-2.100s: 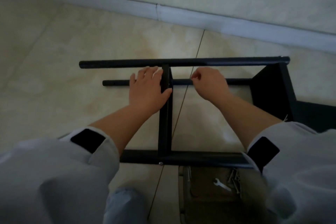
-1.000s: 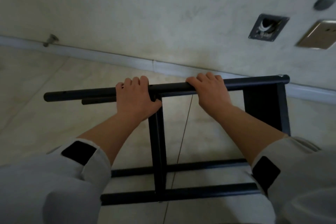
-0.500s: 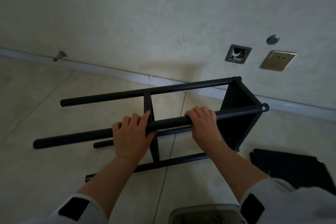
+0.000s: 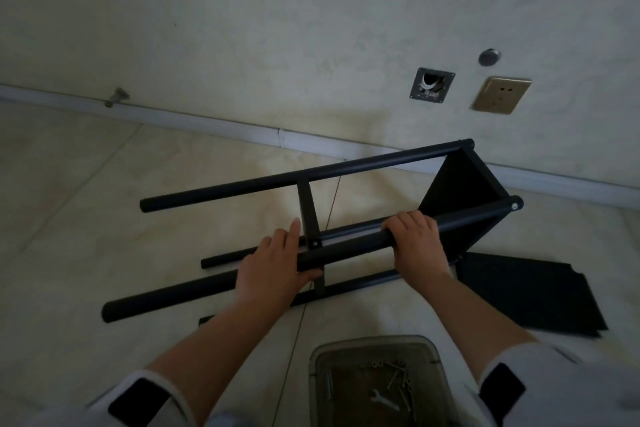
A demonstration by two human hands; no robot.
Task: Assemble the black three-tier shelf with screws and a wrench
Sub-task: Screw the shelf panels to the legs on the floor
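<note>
Left hand (image 4: 273, 270): fingers partly extended, thumb under the near tube of the shelf frame (image 4: 346, 184), which lies on its side on the floor. Right hand (image 4: 417, 246): fingers curled over the same tube. Tray (image 4: 433, 354), near edge: wrench (image 4: 381, 399), screws (image 4: 401, 380). Black panel (image 4: 530, 295) flat at right.

black shelf frame (image 4: 346, 173), tipped sideways on floor

Bare floor (image 4: 86, 218) lies left of the frame (image 4: 311, 177); black panel (image 4: 526, 291) blocks right
</note>
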